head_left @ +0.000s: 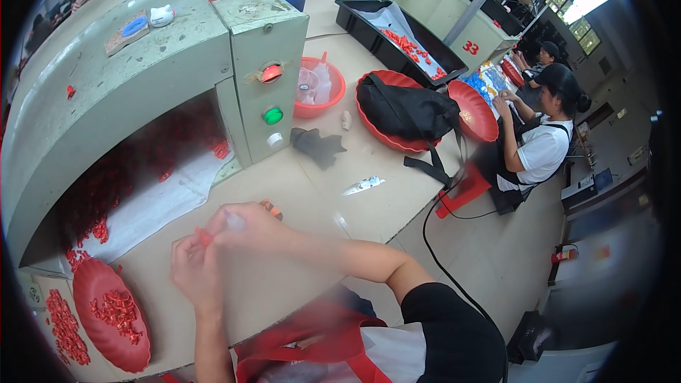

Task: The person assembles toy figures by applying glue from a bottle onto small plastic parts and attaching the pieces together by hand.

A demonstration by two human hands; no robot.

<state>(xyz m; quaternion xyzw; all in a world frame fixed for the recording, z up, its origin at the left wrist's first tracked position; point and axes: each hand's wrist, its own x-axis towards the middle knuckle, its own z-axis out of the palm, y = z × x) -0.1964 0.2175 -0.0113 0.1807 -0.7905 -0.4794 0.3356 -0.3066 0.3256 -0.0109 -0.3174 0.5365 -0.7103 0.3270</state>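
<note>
My left hand (193, 269) is closed, pinching a small red piece (204, 237) between its fingertips. My right hand (254, 230) touches it from the other side, its fingers wrapped round a small translucent squeeze bottle (234, 220). Haze over the picture blurs both hands, and the bottle's tip is hard to make out. To the left, a red scalloped tray (137, 351) carries a heap of small red pieces (117, 312). More red pieces (65, 326) are spread on the table beside it. Just beyond my right hand lies a small orange and dark object (271, 209).
A pale green tunnel machine (206, 35) stands ahead, red pieces on its white cloth belt (167, 202). Farther right are a red basin (335, 103), a grey cloth (317, 147), a black bag (408, 110) on a red tray and a black bin (355, 23). A co-worker (543, 145) sits at right.
</note>
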